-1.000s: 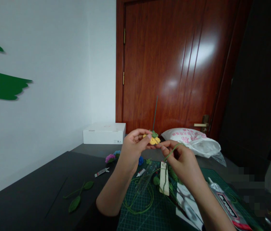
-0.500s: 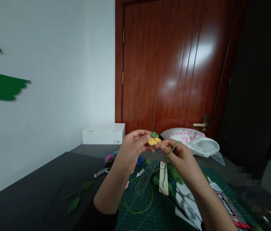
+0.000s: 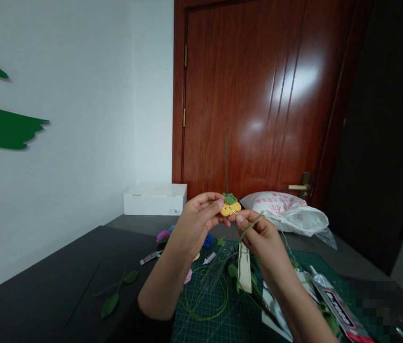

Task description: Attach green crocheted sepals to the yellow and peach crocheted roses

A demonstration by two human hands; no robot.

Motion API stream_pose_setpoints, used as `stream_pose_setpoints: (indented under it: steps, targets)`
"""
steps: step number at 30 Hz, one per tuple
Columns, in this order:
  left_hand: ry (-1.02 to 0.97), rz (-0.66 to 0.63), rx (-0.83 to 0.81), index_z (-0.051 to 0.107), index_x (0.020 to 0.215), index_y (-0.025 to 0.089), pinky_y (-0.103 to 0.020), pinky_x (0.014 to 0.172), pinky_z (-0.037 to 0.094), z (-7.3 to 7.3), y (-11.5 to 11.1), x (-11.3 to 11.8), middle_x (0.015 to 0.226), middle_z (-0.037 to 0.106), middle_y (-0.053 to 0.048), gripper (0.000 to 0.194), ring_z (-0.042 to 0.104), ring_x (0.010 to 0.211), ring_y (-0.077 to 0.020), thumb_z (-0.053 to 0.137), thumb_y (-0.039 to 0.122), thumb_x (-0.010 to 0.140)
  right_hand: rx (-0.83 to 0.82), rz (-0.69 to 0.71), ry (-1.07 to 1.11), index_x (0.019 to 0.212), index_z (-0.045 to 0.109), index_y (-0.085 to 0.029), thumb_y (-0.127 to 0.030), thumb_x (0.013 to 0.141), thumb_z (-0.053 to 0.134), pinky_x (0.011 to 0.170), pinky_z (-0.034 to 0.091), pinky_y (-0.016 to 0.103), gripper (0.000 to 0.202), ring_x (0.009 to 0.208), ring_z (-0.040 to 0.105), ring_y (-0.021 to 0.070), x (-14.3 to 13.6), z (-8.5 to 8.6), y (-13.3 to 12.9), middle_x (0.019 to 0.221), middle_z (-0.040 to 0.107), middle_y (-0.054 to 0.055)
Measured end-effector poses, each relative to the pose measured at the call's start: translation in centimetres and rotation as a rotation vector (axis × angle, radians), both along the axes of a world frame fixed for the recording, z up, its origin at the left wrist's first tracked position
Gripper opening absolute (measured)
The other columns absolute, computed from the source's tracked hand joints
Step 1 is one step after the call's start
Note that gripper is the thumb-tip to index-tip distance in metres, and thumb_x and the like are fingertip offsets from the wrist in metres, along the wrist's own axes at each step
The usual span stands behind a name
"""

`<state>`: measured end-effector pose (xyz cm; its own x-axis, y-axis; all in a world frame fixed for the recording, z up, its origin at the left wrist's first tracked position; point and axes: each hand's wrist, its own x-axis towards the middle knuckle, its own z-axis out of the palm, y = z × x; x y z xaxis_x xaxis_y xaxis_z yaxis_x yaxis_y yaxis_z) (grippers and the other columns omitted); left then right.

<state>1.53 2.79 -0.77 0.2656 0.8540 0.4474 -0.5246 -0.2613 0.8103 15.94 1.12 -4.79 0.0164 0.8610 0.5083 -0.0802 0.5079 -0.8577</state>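
A small yellow crocheted flower (image 3: 230,208) with a green crocheted base (image 3: 229,198) is pinched in my left hand (image 3: 201,214). From the base a thin green stem wire (image 3: 226,164) points straight up in front of the door. My right hand (image 3: 260,233) is closed at the flower's right side on a thin metal needle (image 3: 233,210), whose tip meets the petals. Green yarn (image 3: 250,228) runs over the right fingers and hangs below them. The fingertips of both hands are close together.
A green cutting mat (image 3: 201,328) bears looped yarn, small glue tubes, a beige card (image 3: 244,271) and leaves. A large glue tube (image 3: 337,305) lies at right. Crocheted leaves (image 3: 110,305) rest at left. Behind stand a white box (image 3: 154,199) and a white plastic bag (image 3: 283,209).
The green stem has swung slightly left and the flower shows more of its petals. My right hand has shifted slightly, and the yarn hanging from it has moved left. The view has turned a little.
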Motion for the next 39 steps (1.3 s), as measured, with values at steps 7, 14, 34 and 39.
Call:
stream_pose_setpoints:
  steps: [7,14,34,39]
  targets:
    - [-0.002,-0.021,0.004,0.061,0.091,0.012,-0.027,0.061,0.051,0.0,0.1,-0.1,0.082,0.064,-0.005,0.016,0.062,0.067,-0.0143,0.07,0.015,0.078,0.031,-0.015,0.096,0.083,0.063,-0.018,-0.048,0.085,0.063,0.045,0.018,0.023,0.03,0.047,0.026,0.0086,-0.9,-0.5,0.1,0.055,0.037,-0.008]
    - [0.02,-0.056,0.07,0.06,0.089,0.013,-0.026,0.059,0.05,0.3,-0.3,-0.2,0.082,0.061,-0.005,0.011,0.061,0.067,-0.0138,0.067,0.015,0.082,0.087,0.0,0.185,0.078,0.062,-0.019,-0.044,0.088,0.063,0.046,0.021,0.022,0.026,0.048,0.026,0.008,-1.7,-1.0,0.2,0.056,0.04,-0.007]
    - [-0.013,-0.009,0.118,0.062,0.083,0.013,-0.025,0.06,0.049,0.4,-0.4,-0.2,0.077,0.058,-0.002,0.008,0.06,0.066,-0.0132,0.068,0.012,0.078,0.141,-0.016,0.155,0.086,0.066,-0.021,-0.041,0.093,0.06,0.05,0.033,0.019,0.023,0.052,0.04,0.0072,-2.1,-1.3,0.1,0.067,0.053,-0.005]
    - [-0.039,0.003,0.124,0.062,0.083,0.013,-0.025,0.063,0.05,0.4,-0.7,0.0,0.076,0.059,-0.001,0.007,0.06,0.066,-0.0125,0.067,0.011,0.079,0.153,-0.034,0.171,0.089,0.067,-0.021,-0.042,0.093,0.058,0.049,0.032,0.019,0.022,0.052,0.039,0.0075,-2.3,-1.4,0.0,0.067,0.052,-0.005]
